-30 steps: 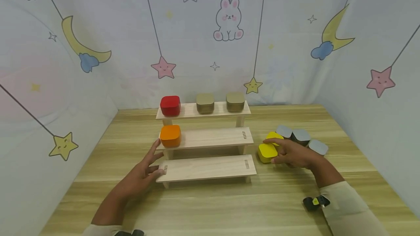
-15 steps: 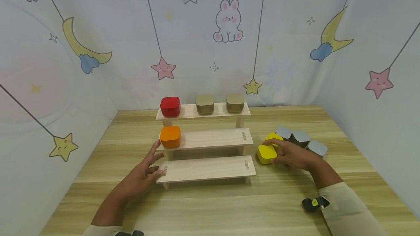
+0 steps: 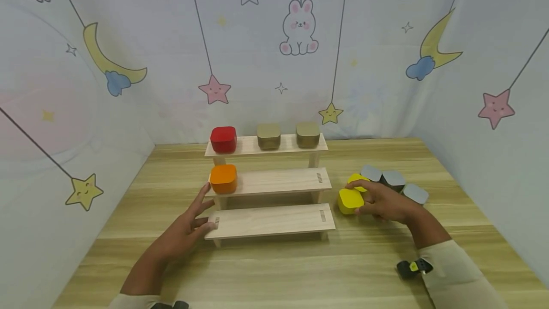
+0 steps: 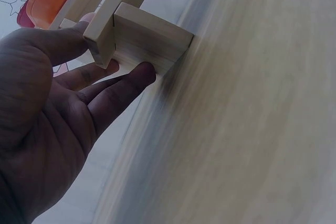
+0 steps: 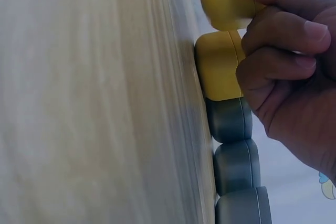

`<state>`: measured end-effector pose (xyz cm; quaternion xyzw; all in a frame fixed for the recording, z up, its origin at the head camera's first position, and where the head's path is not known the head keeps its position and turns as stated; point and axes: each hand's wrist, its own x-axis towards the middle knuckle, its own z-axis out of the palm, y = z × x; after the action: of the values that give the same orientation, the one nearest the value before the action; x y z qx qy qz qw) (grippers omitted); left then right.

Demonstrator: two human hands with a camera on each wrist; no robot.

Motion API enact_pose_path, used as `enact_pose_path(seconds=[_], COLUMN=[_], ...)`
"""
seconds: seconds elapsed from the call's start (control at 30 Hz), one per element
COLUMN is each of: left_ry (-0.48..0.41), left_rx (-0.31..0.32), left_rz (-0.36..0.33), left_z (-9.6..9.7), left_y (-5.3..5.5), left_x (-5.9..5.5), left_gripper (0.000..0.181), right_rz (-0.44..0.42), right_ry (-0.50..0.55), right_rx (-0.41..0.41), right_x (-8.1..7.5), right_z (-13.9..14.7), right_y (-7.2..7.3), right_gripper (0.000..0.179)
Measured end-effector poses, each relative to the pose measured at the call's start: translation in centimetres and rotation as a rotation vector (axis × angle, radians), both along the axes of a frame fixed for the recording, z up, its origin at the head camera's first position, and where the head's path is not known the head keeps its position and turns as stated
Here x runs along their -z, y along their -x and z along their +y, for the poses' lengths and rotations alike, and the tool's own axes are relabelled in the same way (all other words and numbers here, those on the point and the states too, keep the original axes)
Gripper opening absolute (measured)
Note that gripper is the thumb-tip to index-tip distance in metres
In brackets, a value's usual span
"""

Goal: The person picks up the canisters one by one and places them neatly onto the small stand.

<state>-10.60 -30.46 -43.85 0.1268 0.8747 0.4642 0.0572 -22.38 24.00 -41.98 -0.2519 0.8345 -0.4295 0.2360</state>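
At the right of the table, my right hand (image 3: 386,202) pinches a rounded yellow box (image 3: 350,200) between thumb and index finger. The right wrist view shows this held yellow box (image 5: 223,3) with the other fingers curled beside it. Just behind it is a second yellow box (image 5: 216,66), partly covered by the hand in the head view. On the left, my left hand (image 3: 186,232) touches the three-step wooden stand, its thumb on the lowest board (image 3: 270,221) and its index finger near an orange box (image 3: 223,179) on the middle board. Its fingers (image 4: 121,95) lie beside the stand's leg.
On the top board (image 3: 246,144) stand a red box (image 3: 223,139) and two gold boxes, one in the middle (image 3: 269,136) and one at the right (image 3: 308,135). Three grey boxes (image 3: 393,180) sit behind my right hand. A printed curtain (image 3: 257,51) encloses the table.
Both hands keep nearly the same place. The pinched yellow box has barely shifted, and the other boxes and the stand stay put.
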Motion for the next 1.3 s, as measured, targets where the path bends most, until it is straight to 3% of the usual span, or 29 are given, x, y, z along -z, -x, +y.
enact_pose_path(seconds=[0.6, 0.87, 1.3], left_ry=[-0.001, 0.012, 0.009], left_rx=[0.008, -0.006, -0.011], left_rz=[0.020, 0.004, -0.001], left_z=[0.0, 0.1, 0.0], left_y=[0.0, 0.0, 0.0], left_x=[0.3, 0.2, 0.1], left_gripper=[0.103, 0.104, 0.104], right_rz=[-0.023, 0.038, 0.081], right_ry=[0.195, 0.252, 0.366], right_rx=[0.008, 0.043, 0.040], right_x=[-1.7, -3.2, -4.9], right_z=[0.7, 0.6, -2.2], right_y=[-1.3, -2.2, -4.3], right_gripper=[0.065, 0.069, 0.065])
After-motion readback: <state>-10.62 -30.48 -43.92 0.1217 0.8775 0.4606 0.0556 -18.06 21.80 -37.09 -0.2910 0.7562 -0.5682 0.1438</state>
